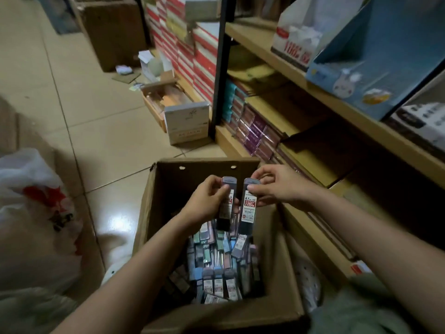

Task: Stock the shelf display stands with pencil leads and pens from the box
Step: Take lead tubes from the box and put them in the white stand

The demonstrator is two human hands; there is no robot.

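Observation:
An open cardboard box stands on the floor below me, filled with several pencil lead cases. My left hand grips one dark lead case upright above the box. My right hand pinches a second lead case with a white and red label, right beside the first. On the shelf at upper right stand a blue display stand and a white display stand.
Wooden shelves with a black upright post run along the right, with stacked notebooks on the lower level. Small boxes and scraps lie on the tiled floor ahead. A white plastic bag sits at the left.

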